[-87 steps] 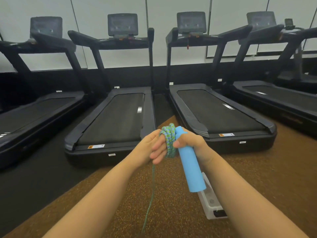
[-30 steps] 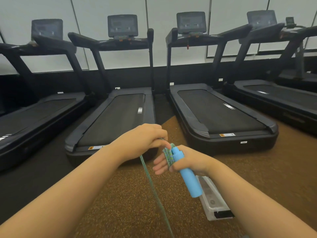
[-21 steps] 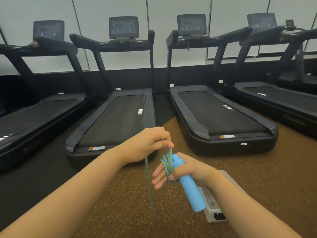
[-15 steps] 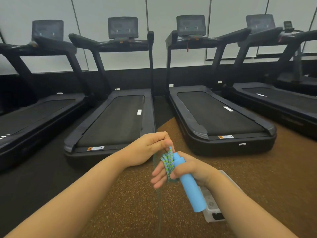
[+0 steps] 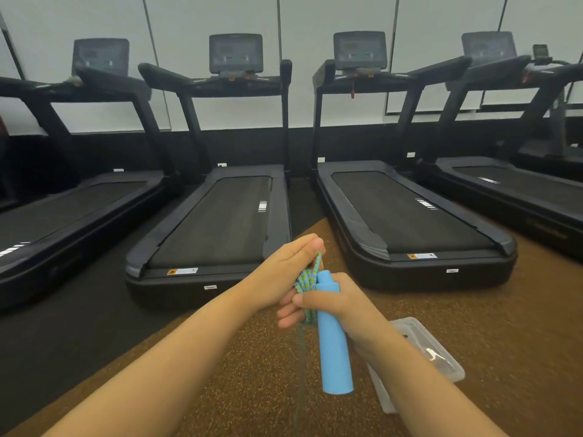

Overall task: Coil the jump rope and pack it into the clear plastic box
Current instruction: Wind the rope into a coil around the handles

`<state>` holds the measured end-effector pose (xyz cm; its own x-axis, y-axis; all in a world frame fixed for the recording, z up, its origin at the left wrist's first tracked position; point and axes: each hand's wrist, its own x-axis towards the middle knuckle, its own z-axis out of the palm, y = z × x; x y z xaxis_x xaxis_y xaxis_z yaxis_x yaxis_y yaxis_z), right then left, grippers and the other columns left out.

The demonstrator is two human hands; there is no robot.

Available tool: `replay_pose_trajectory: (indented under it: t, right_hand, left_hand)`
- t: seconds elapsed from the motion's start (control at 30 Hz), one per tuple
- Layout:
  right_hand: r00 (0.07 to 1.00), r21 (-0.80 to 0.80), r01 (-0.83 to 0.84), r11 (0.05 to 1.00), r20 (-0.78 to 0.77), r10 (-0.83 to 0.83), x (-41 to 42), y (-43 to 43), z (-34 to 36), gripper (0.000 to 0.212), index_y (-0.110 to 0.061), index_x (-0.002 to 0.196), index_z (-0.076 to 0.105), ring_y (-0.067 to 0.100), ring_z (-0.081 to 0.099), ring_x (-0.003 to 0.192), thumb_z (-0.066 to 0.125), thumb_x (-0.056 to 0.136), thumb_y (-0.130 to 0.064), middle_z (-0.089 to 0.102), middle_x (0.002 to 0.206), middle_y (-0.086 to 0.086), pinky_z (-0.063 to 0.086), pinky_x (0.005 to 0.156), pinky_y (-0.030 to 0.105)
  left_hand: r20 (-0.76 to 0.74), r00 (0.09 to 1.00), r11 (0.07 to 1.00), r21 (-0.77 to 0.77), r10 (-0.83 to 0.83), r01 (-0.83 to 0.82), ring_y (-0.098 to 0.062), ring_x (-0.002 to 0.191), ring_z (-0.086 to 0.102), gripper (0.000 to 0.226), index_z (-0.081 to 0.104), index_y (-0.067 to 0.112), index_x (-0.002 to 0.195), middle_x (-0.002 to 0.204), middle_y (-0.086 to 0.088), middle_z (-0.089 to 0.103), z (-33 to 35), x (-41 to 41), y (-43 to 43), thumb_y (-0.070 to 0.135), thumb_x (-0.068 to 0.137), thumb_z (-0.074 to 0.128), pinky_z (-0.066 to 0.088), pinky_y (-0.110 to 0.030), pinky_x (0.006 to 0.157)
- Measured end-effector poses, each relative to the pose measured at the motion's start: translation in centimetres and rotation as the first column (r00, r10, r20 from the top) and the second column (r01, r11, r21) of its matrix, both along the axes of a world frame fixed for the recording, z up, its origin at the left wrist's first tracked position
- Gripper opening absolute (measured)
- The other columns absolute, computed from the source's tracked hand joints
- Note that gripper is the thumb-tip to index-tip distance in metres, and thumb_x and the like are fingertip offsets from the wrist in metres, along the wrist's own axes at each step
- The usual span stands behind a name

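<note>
Right forearm is covering the near-left part of the clear plastic box (image 5: 441,357), right of the blue handle (image 5: 332,351); contents are washing out in glare. Rope coil (image 5: 307,282), left of the handle's top, is sitting half buried between left hand (image 5: 284,272) and right hand (image 5: 334,307). Loose strand (image 5: 301,373), left of the handle, is blurring and running off the bottom edge.

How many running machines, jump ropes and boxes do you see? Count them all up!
Treadmills: 4
Jump rope: 1
Clear box: 1
Total: 6
One more machine at the far right edge is cut off, so not counted.
</note>
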<state>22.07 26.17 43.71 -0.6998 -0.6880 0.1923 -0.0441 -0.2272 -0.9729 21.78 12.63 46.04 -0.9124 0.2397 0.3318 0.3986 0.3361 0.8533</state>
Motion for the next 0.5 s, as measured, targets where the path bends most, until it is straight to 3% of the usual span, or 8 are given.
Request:
replay_pose_trajectory:
  t: [0.1,0.23,0.3,0.37,0.5]
  right_hand:
    - [0.992,-0.078,0.118,0.99,0.061,-0.114,1.3,-0.3,-0.1,0.018,0.007,0.08,0.066,0.022,0.07,0.056,0.062,0.068,-0.007,0.071,0.066,0.016,0.058,0.063,0.028]
    - [0.943,-0.122,0.326,0.938,0.115,-0.312,2.3,-0.5,-0.4,0.009,0.002,0.078,0.068,0.02,0.068,0.052,0.074,0.073,-0.001,0.07,0.064,0.013,0.056,0.053,0.027]
    - [0.914,-0.051,0.404,0.913,0.049,-0.402,1.9,0.1,-0.3,0.016,-0.002,0.079,0.069,0.015,0.062,0.051,0.078,0.072,-0.012,0.067,0.064,0.008,0.05,0.047,0.023]
    - [0.933,0.038,0.359,0.932,0.004,-0.36,1.5,0.9,0.0,0.03,-0.006,0.087,0.068,0.01,0.058,0.053,0.078,0.063,-0.022,0.067,0.068,0.003,0.046,0.048,0.02]
    - [0.974,0.104,0.22,0.97,-0.076,-0.212,1.6,1.2,0.1,0.039,-0.013,0.1,0.066,0.011,0.066,0.074,0.08,0.064,-0.014,0.072,0.084,-0.001,0.054,0.066,0.022]
  left_hand:
    - [0.002,1.0,1.0,0.011,-0.001,0.001,-0.004,0.052,0.037,0.034,0.044,0.01,0.077,0.061,0.004,0.038,0.0,0.0,0.2,0.034,0.1,0.036,0.036,-0.013,0.051]
    - [-0.03,0.999,0.999,0.021,0.034,-0.033,-0.004,0.051,0.037,0.033,0.044,0.011,0.077,0.062,0.005,0.039,-0.1,0.0,0.3,0.035,0.1,0.038,0.036,-0.013,0.051]
    - [-0.076,0.994,0.995,0.063,0.085,-0.08,-0.006,0.055,0.037,0.034,0.043,0.013,0.075,0.064,0.005,0.039,-0.1,-0.3,0.0,0.038,0.098,0.039,0.036,-0.02,0.057]
    - [-0.107,0.986,0.989,0.082,0.131,-0.123,-0.008,0.06,0.036,0.033,0.043,0.015,0.073,0.065,0.006,0.038,-0.2,-0.4,-0.3,0.04,0.095,0.039,0.035,-0.028,0.063]
    - [-0.107,0.971,0.974,0.098,0.216,-0.206,-0.009,0.061,0.038,0.036,0.041,0.017,0.071,0.065,0.003,0.04,-0.2,-0.3,-0.3,0.037,0.1,0.036,0.037,-0.029,0.066]
